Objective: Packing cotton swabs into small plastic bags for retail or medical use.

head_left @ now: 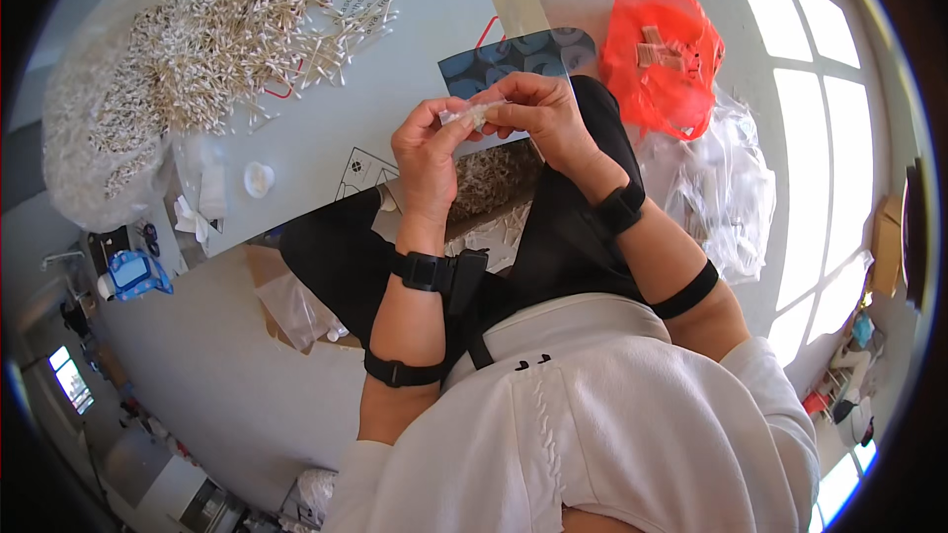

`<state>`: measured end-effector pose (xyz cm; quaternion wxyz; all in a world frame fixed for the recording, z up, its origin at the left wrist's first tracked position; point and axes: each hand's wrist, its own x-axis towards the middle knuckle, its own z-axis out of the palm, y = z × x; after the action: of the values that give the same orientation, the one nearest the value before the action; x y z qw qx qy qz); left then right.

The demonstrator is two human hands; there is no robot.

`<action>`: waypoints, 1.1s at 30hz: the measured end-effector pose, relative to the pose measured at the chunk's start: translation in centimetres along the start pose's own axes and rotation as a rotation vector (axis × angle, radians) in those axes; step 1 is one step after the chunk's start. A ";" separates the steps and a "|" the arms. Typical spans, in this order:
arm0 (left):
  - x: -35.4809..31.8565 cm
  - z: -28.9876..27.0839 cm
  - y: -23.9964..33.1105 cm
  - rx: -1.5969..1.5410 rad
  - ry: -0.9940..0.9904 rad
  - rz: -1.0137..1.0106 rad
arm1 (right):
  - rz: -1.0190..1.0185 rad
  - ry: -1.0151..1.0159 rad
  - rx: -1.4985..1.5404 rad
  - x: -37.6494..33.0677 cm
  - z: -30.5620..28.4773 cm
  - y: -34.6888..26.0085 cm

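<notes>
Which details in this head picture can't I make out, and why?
Head view:
- Pale bundle: full shape, partly covered by left grip and right grip.
- Cotton swabs: the heap's far end, cut off by the top edge.
- Box: its far part, behind the table.
- Clear plastic: any contents, lost in its creases.

Worn on the head, a fisheye camera is looking steeply down from above the left hand (428, 156) and right hand (558, 128), taking in the surface (331, 143) beyond them and the torso (622, 405) behind.
</notes>
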<state>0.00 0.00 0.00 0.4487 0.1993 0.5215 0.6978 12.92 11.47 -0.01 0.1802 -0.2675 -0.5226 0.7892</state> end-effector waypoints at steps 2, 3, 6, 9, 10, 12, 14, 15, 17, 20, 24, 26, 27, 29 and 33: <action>0.1 0.0 0.2 -0.009 0.006 0.016 | -0.029 -0.014 0.094 0.0 0.0 0.3; 0.5 -0.1 0.5 -0.002 0.001 0.026 | -0.042 -0.018 0.096 0.3 0.2 0.2; 1.1 -0.5 0.9 -0.036 -0.005 0.066 | -0.092 0.012 0.216 0.9 0.7 0.1; 0.9 -0.5 0.9 -0.007 -0.011 0.078 | -0.087 0.027 0.215 0.7 0.7 0.0; 0.9 -0.4 1.0 0.027 -0.013 0.096 | -0.075 0.021 0.201 0.7 0.5 0.0; 1.0 -0.3 1.3 0.060 -0.014 0.112 | -0.061 0.016 0.188 0.9 0.4 -0.1; 1.0 -0.1 1.5 0.107 -0.017 0.140 | -0.057 0.021 0.207 1.0 0.4 -0.2; 1.0 -0.1 1.5 0.107 -0.016 0.138 | -0.055 0.021 0.207 1.0 0.4 -0.3; 1.0 0.1 1.6 0.118 -0.009 0.150 | -0.046 0.024 0.218 0.9 0.4 -0.4; 0.9 0.2 1.4 0.126 0.010 0.143 | -0.054 0.035 0.182 0.7 0.6 -0.4; 1.0 0.2 1.2 0.086 0.030 0.112 | -0.058 0.043 0.158 0.9 0.7 -0.2; 1.1 0.5 1.5 0.102 0.014 0.090 | -0.050 0.060 0.172 0.9 0.7 -0.2; 1.1 0.5 1.6 0.101 0.015 0.090 | -0.050 0.060 0.172 0.9 0.7 -0.3; 1.0 0.6 1.8 0.138 -0.006 0.068 | -0.055 0.054 0.161 0.7 0.6 -0.5; 0.8 0.8 1.8 0.136 0.003 0.067 | -0.056 0.039 0.133 0.5 0.3 -0.5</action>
<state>-0.57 1.00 1.83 0.4097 0.2457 0.5613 0.6758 12.29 11.74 0.45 0.2298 -0.2557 -0.4726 0.8115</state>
